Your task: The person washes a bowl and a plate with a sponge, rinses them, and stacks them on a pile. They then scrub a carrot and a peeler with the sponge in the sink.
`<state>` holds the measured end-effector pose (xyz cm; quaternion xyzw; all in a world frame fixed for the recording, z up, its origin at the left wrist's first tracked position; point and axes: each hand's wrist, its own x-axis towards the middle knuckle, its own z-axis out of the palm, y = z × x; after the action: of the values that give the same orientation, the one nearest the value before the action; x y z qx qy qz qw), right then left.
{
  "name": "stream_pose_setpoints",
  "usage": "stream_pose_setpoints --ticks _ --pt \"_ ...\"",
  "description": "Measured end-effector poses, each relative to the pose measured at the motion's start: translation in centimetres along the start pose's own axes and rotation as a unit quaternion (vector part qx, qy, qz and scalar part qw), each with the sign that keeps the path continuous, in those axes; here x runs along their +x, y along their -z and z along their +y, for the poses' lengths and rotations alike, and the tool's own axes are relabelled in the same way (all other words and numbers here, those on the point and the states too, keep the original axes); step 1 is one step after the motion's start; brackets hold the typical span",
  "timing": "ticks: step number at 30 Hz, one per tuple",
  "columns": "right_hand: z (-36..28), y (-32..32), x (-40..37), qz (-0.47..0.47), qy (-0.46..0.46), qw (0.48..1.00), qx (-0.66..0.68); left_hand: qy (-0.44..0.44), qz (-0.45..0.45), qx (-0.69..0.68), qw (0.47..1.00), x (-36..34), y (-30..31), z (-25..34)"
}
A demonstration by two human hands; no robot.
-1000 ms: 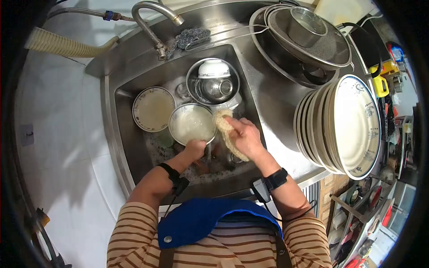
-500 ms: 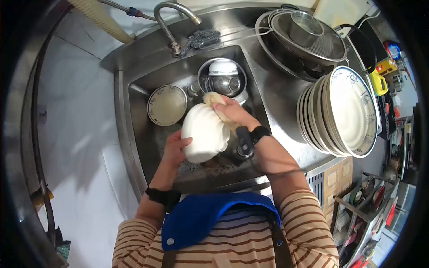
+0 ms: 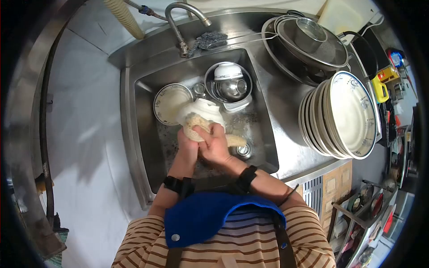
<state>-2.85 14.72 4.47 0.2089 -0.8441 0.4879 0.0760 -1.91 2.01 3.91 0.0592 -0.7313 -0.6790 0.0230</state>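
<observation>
A white bowl (image 3: 206, 107) is tilted in my hands over the sink, its outside and foot showing. My left hand (image 3: 187, 144) grips it from the lower left, the fingers partly hidden. With my right hand (image 3: 215, 144) I press a beige loofah (image 3: 196, 126) against the bowl's near side; one end of the loofah hangs out to the right. Behind the bowl, a patterned bowl (image 3: 169, 106) holding cloudy liquid stands in the sink. A metal basin (image 3: 210, 93) with a small white bowl (image 3: 227, 71) and a shiny metal bowl (image 3: 234, 90) sits beside it.
The steel sink (image 3: 137, 134) has a curved faucet (image 3: 176, 27) at the back, with a steel scouring pad (image 3: 210, 41) near its base. On the right counter stand stacked plates (image 3: 351, 116) and strainers (image 3: 308, 42). A small metal cup (image 3: 243, 151) lies near the sink's front right.
The white bowl has turned so its foot faces up and away. My right hand has moved down and left with the loofah, close beside my left hand. The view has shifted slightly.
</observation>
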Motion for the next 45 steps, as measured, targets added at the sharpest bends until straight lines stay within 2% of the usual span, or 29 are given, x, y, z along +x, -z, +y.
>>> stream_pose_setpoints --ticks 1,2,3,4,5,6,7,9,11,13,15,17,18,19,20,21,23,27,29,33,35,36,37,39,41,42,43,44,45 --pt "-1.0 0.5 0.2 0.002 0.025 0.999 -0.023 0.047 -0.010 0.025 0.999 -0.2 0.4 -0.3" --pt "-0.7 0.6 0.1 0.003 0.021 1.000 -0.022 0.049 -0.013 0.026 0.998 -0.1 0.5 -1.7" --pt "0.0 0.7 0.0 0.007 -0.007 1.000 0.026 0.042 0.000 -0.160 0.986 0.3 0.7 -3.6" --pt "0.8 0.7 -0.3 0.008 -0.035 0.996 0.076 0.034 0.016 -0.340 0.940 0.4 1.0 -4.8" --pt "1.5 0.7 -0.8 0.002 -0.035 0.996 0.080 0.034 0.023 -0.339 0.940 0.4 1.1 -3.8" --pt "2.3 0.8 -1.1 0.024 -0.085 0.992 0.087 0.110 0.106 -0.450 0.880 0.7 1.3 -2.8" --pt "3.3 0.8 -1.2 0.045 -0.133 0.986 0.093 0.178 0.184 -0.550 0.795 0.9 1.5 -1.8" --pt "5.9 0.7 -1.0 0.043 -0.140 0.984 0.105 0.168 0.203 -0.516 0.815 0.6 2.3 -1.1" --pt "7.3 1.1 -0.2 0.050 -0.152 0.981 0.110 0.165 0.124 -0.492 0.846 0.4 3.3 -0.5" --pt "8.5 1.1 0.5 0.050 -0.301 0.881 0.361 0.161 0.122 -0.461 0.864 -0.1 4.2 0.5" --pt "9.8 1.4 0.6 0.061 -0.311 0.877 0.362 0.157 0.124 -0.426 0.882 -0.7 5.3 1.7" --pt "10.9 2.0 0.8 0.080 -0.422 0.804 0.411 0.135 0.076 -0.377 0.913 -1.2 6.1 3.5" --pt "11.4 2.0 0.9 0.075 -0.442 0.805 0.389 0.135 0.078 -0.377 0.913 -1.6 6.4 3.5" --pt "10.5 2.2 1.6 0.075 -0.444 0.804 0.388 0.144 0.006 -0.329 0.933 -2.0 6.7 3.4" --pt "8.9 2.6 2.9 0.028 -0.438 0.799 0.412 0.151 -0.067 -0.279 0.946 -2.2 6.7 3.2" --pt "8.2 2.9 3.9 -0.019 -0.431 0.791 0.433 0.153 -0.070 -0.282 0.944 -2.2 6.6 3.5" --pt "9.6 2.1 4.8 -0.036 -0.414 0.808 0.418 0.166 -0.158 -0.086 0.969 -2.2 6.2 5.3" --pt "10.8 0.9 5.2 0.027 -0.368 0.853 0.370 0.141 -0.137 -0.117 0.973 -1.9 4.8 7.3" --pt "10.8 0.9 4.6 0.065 -0.306 0.912 0.265 0.139 -0.189 0.012 0.972 -1.9 4.9 7.8" --pt "10.4 0.2 3.5 0.119 -0.268 0.930 0.221 0.123 -0.207 0.094 0.966 -2.0 3.7 8.4" --pt "7.3 0.6 3.4 0.133 -0.160 0.970 0.123 0.143 -0.197 0.196 0.950 -1.9 3.0 6.2" --pt "5.3 0.9 3.3 0.098 -0.132 0.982 0.088 0.142 -0.198 0.196 0.950 -1.7 2.4 5.1" --pt "3.8 0.6 2.9 0.107 -0.076 0.989 0.063 0.159 -0.158 0.147 0.963 -1.4 1.9 3.8" --pt "1.5 0.3 1.5 0.046 0.002 0.995 0.086 0.177 -0.114 0.099 0.973 -0.8 0.9 0.3" --pt "1.7 0.1 0.1 0.003 -0.006 0.998 0.070 -0.013 -0.060 0.095 0.994 -0.6 0.4 -4.6" --pt "2.3 0.3 -0.6 -0.041 -0.013 0.998 0.051 0.049 -0.138 0.174 0.974 -1.3 1.2 -7.6" --pt "3.5 0.9 -0.3 0.001 -0.031 0.998 0.060 0.055 -0.135 0.171 0.974 -1.7 1.2 -7.1" --pt "5.5 1.5 0.0 -0.003 -0.067 0.997 0.041 0.032 -0.251 0.340 0.906 -1.8 1.1 -5.8" --pt "4.3 3.8 1.3 -0.037 -0.154 0.986 -0.053 0.008 -0.357 0.493 0.793 -1.8 1.0 -5.2"
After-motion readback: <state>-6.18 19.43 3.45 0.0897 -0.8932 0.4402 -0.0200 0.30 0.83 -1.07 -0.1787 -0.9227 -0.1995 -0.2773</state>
